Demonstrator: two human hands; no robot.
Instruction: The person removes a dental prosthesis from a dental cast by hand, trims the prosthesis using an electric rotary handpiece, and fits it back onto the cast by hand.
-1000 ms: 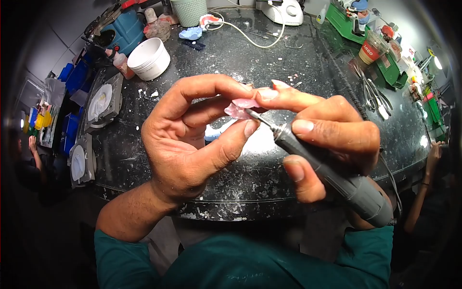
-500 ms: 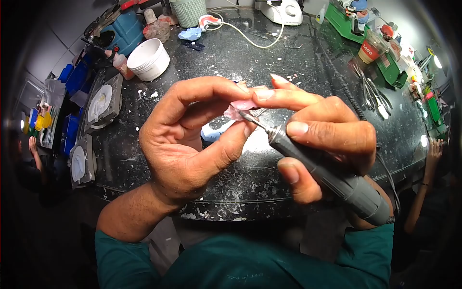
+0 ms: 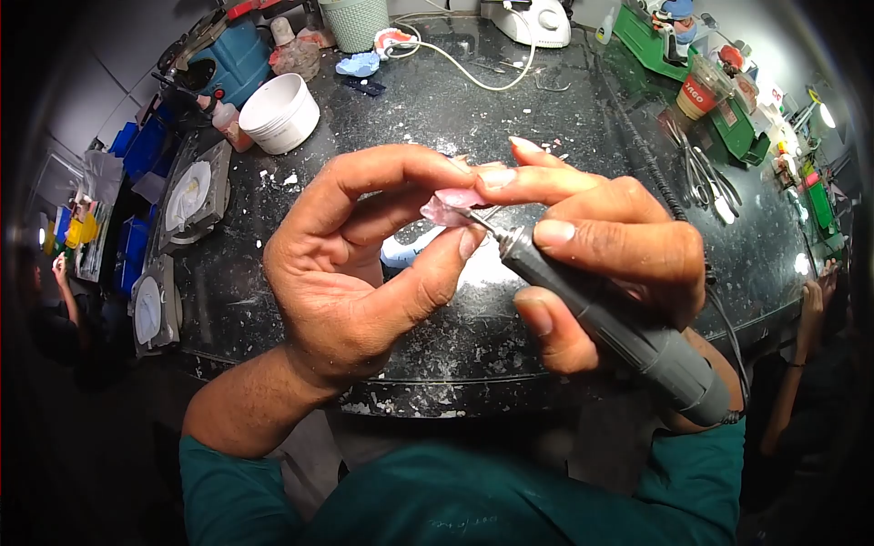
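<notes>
My left hand (image 3: 355,264) pinches a small pink denture piece (image 3: 448,207) between thumb and fingertips, above the middle of the bench. In my right hand (image 3: 619,241) lies a dark grey rotary handpiece (image 3: 605,318), its body slanting down to the right. Its thin metal bur meets the pink piece, and the very tip is hard to make out against it. My right index fingertip rests close to the left fingertips at the piece's upper edge. Part of the piece is covered by the fingers. A cable leaves the handpiece's rear end.
A white tub (image 3: 280,114) stands at the back left, near two articulator-like plaster plates (image 3: 193,196). A white control unit (image 3: 533,23) with a cord sits at the back. Pliers-like metal tools (image 3: 706,182) lie at right beside green bins (image 3: 737,132). Other people's arms (image 3: 806,337) show at both sides.
My right hand and the handpiece have shifted slightly left, with the bur moving along the pink piece. The pink piece has tilted a little. My left hand has stayed nearly still.
</notes>
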